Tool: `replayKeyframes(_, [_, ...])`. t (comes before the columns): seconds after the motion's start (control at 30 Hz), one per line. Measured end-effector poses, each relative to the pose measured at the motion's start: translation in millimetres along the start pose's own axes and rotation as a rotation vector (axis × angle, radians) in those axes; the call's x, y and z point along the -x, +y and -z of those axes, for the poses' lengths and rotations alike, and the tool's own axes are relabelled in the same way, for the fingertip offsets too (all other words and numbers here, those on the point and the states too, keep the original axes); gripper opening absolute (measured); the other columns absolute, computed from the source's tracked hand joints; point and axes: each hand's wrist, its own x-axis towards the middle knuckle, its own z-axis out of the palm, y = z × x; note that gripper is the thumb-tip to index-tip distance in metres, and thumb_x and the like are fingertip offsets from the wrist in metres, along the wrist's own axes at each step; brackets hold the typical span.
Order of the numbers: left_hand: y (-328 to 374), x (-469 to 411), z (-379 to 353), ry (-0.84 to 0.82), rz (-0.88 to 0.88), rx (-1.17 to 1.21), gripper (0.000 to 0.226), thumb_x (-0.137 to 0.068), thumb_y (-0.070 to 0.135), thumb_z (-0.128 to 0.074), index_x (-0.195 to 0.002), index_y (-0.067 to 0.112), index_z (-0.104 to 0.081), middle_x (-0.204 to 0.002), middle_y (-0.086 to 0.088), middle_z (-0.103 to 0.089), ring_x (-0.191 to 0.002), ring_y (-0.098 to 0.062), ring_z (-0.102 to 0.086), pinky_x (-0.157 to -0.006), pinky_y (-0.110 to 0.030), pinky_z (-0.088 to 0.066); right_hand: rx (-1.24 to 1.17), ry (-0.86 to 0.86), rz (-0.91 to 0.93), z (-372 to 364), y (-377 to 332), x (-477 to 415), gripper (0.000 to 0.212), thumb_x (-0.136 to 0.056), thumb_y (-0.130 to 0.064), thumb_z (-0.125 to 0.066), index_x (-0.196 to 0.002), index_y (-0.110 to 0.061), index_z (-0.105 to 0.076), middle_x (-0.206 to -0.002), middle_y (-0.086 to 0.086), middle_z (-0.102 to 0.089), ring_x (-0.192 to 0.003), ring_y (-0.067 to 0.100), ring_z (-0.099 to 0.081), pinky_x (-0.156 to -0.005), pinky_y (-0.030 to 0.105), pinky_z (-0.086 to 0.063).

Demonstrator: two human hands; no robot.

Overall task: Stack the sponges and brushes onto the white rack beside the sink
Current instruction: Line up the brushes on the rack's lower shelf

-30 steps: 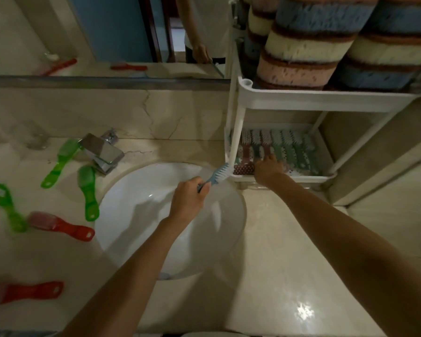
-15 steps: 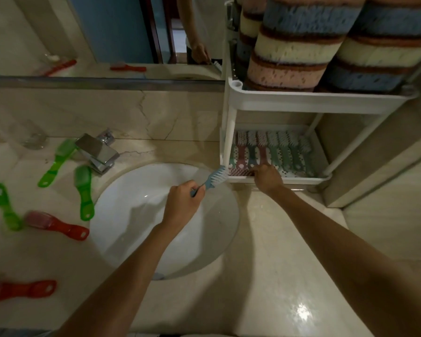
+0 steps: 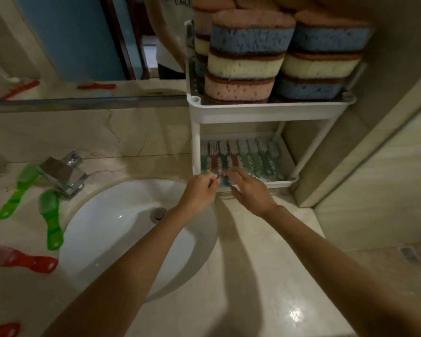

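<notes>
We see the left hand [image 3: 199, 189] pinching a pale blue plastic brush [image 3: 223, 182] onto the white plastic rack [image 3: 275, 184] at one o'clock, the right hand [image 3: 249, 192] spread and steadying the row; next probably comes a gentle release.

Beige marble countertop [image 3: 265, 276], glossy, runs left to right. Oval white basin [image 3: 122, 239] is sunk into it left of centre, with a chrome tap [image 3: 63, 176] on the counter at the basin's far-left rim.

Loose on the counter, left of the basin:
- green brush [image 3: 18, 190] beside the tap
- second green brush [image 3: 50, 220] nearer, along the basin rim
- red brush [image 3: 20, 260] nearer still
- another red brush [image 3: 3, 329] at the near-left corner, cut off by the frame

Far right on the counter: white rack [image 3: 265, 113], two tiers.
- Upper tier: sponges [image 3: 248, 59] in stacked columns, striped blue, cream and pink.
- Lower tier: row of brushes [image 3: 253, 159] lying flat, side by side, bristle heads to the far side, handles green and red.

At the lower tier's near-left lip, blue brush [image 3: 223, 181]; resting there or not, cannot tell.
</notes>
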Motion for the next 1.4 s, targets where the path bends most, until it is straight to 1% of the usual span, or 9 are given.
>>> replayKeyframes(0.13, [18.8,-29.8,-11.7,-0.080,-0.027,-0.012,0.026,-0.096,0.016,-0.047,-0.079,0.001,-0.059,-0.069,-0.019,-0.060,-0.071,-0.029,-0.059,-0.075,-0.041,-0.048,0.009,-0.043,-0.116,8.7,23.9,-2.7,0.043,-0.083,-0.007,-0.059,-0.125,-0.006,-0.054,-0.127,0.020,-0.054,-0.087,0.041,-0.065,-0.060,0.039,-0.053])
replayKeyframes(0.27, [31.1,-54.9,-28.2,-0.180,-0.047,-0.034,0.023,-0.095,0.019,-0.050,-0.075,0.009,-0.058,-0.064,-0.008,-0.056,-0.069,-0.022,-0.056,-0.079,-0.040,-0.050,0.031,-0.131,-0.188,19.2,42.3,-3.6,0.039,-0.089,-0.013,-0.053,-0.128,-0.010,-0.051,-0.128,0.016,-0.051,-0.099,0.038,-0.061,-0.073,0.040,-0.051])
replayKeyframes(0.37, [38.0,-68.3,-40.8,-0.207,-0.038,-0.073,0.018,-0.095,0.015,-0.048,-0.092,0.009,-0.065,-0.090,-0.011,-0.067,-0.090,-0.026,-0.064,-0.085,-0.037,-0.049,0.115,-0.193,-0.344,21.9,58.4,-5.1,0.036,-0.096,-0.020,-0.044,-0.131,-0.013,-0.048,-0.134,0.014,-0.046,-0.107,0.038,-0.058,-0.081,0.042,-0.049])
replayKeyframes(0.47, [35.8,-74.9,-47.4,-0.145,0.012,-0.142,0.027,-0.097,0.013,-0.043,-0.116,0.003,-0.059,-0.118,-0.017,-0.062,-0.106,-0.030,-0.059,-0.087,-0.032,-0.045,0.123,-0.240,-0.469,19.1,74.7,-7.9,0.033,-0.098,-0.019,-0.041,-0.129,-0.015,-0.051,-0.130,0.014,-0.048,-0.106,0.038,-0.058,-0.088,0.043,-0.049])
replayKeyframes(0.67, [17.4,-70.1,-58.8,-0.217,0.065,-0.230,0.038,-0.099,0.007,-0.035,-0.135,0.007,-0.045,-0.137,-0.015,-0.048,-0.124,-0.030,-0.049,-0.106,-0.039,-0.039,0.011,-0.388,-0.557,12.0,92.8,-17.9,0.028,-0.096,-0.018,-0.044,-0.119,-0.013,-0.060,-0.114,0.014,-0.062,-0.101,0.028,-0.062,-0.091,0.038,-0.051])
replayKeyframes(0.8, [12.2,-68.5,-64.4,-0.268,0.058,-0.300,0.046,-0.097,0.006,-0.036,-0.142,0.016,-0.039,-0.140,-0.016,-0.048,-0.126,-0.031,-0.048,-0.106,-0.039,-0.039,-0.078,-0.444,-0.584,11.8,97.4,-24.3,0.026,-0.092,-0.020,-0.050,-0.111,-0.012,-0.065,-0.110,0.011,-0.066,-0.098,0.025,-0.063,-0.088,0.036,-0.054])
replayKeyframes(0.93, [10.8,-65.1,-70.3,-0.324,0.093,-0.269,0.045,-0.095,0.002,-0.034,-0.138,0.014,-0.042,-0.130,-0.017,-0.057,-0.117,-0.032,-0.055,-0.098,-0.036,-0.043,-0.059,-0.393,-0.634,10.6,98.1,-19.4,0.027,-0.092,-0.020,-0.047,-0.105,-0.009,-0.067,-0.103,0.012,-0.068,-0.095,0.027,-0.065,-0.082,0.035,-0.052])
replayKeyframes(1.17, [12.9,-63.1,-70.8,-0.330,0.125,-0.163,0.051,-0.092,-0.004,-0.035,-0.140,0.012,-0.038,-0.140,-0.015,-0.050,-0.129,-0.031,-0.047,-0.106,-0.037,-0.040,-0.004,-0.327,-0.674,11.6,95.6,-14.5,0.026,-0.095,-0.015,-0.042,-0.103,-0.007,-0.065,-0.106,0.014,-0.067,-0.099,0.030,-0.064,-0.085,0.037,-0.050])
replayKeyframes(1.4, [28.3,-34.2,-59.2,-0.097,0.133,-0.011,0.039,-0.096,-0.004,-0.034,-0.129,0.005,-0.050,-0.133,-0.013,-0.056,-0.126,-0.025,-0.050,-0.102,-0.025,-0.038,-0.106,0.007,-0.601,12.4,59.3,2.4,0.029,-0.090,-0.008,-0.049,-0.117,-0.004,-0.058,-0.120,0.018,-0.056,-0.106,0.036,-0.058,-0.084,0.039,-0.049])
